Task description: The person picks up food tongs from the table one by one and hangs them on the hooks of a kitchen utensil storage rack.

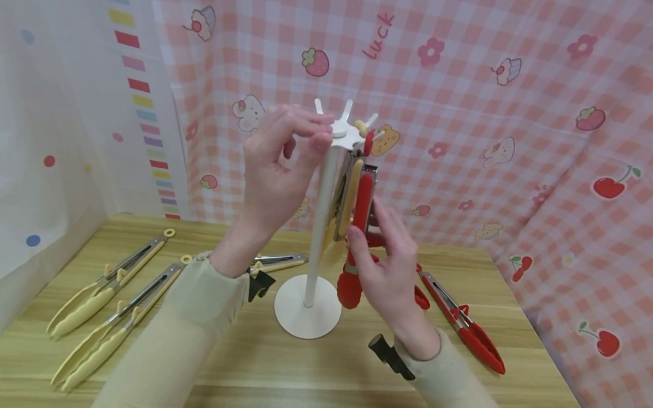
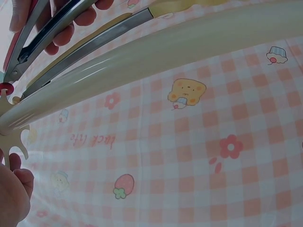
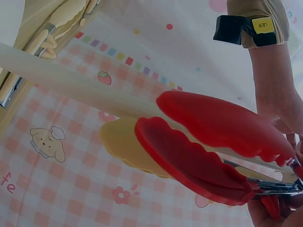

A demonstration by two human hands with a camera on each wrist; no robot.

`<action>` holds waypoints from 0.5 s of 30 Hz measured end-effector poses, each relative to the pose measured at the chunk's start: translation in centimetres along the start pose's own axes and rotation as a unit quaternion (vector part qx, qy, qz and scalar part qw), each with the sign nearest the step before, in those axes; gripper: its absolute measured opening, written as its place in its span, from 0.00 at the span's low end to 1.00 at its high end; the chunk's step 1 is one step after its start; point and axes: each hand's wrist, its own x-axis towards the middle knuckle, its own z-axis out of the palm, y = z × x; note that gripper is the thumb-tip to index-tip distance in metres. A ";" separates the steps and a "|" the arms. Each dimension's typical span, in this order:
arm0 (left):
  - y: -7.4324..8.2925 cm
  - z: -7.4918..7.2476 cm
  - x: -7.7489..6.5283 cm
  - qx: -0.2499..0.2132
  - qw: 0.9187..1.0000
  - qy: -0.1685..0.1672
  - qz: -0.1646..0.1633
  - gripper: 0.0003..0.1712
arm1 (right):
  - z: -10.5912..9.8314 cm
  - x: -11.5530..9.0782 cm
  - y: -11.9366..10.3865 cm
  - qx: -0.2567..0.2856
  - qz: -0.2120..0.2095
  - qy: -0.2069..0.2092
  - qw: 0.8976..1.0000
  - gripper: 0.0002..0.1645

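Note:
A white stand (image 1: 316,243) with a round base and a ring of upturned hooks stands upright on the table. My left hand (image 1: 279,156) pinches the hooked top between thumb and fingers; in the left wrist view these fingers (image 2: 23,179) are right at one hook. My right hand (image 1: 385,258) grips a pair of red tongs (image 1: 363,207) by the handles, heads down. Their red ring (image 1: 368,144) is at a hook on the right side. Beside them, yellow tongs (image 1: 350,195) hang from the neighbouring hook. In the right wrist view the red heads (image 3: 203,165) are spread slightly apart.
Two yellow tongs (image 1: 109,283) (image 1: 122,320) lie on the table (image 1: 245,362) at left. Another yellow pair (image 1: 280,262) lies behind the stand. At right lie red tongs (image 1: 464,323), with more red partly hidden behind my right hand. Checkered cloth (image 1: 459,113) hangs behind.

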 end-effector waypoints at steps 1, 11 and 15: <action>0.0 0.0 0.0 0.000 1.000 0.000 -0.001 0.38 | 0.0 0.0 0.1 0.000 -0.001 0.002 1.000 0.34; 0.0 0.0 0.0 -0.002 1.000 0.002 -0.005 0.39 | 0.7 -0.3 0.1 0.004 0.000 0.006 1.000 0.33; 0.0 0.0 0.0 -0.001 1.000 0.002 -0.004 0.39 | 1.0 -0.4 0.1 0.006 -0.002 0.011 1.000 0.33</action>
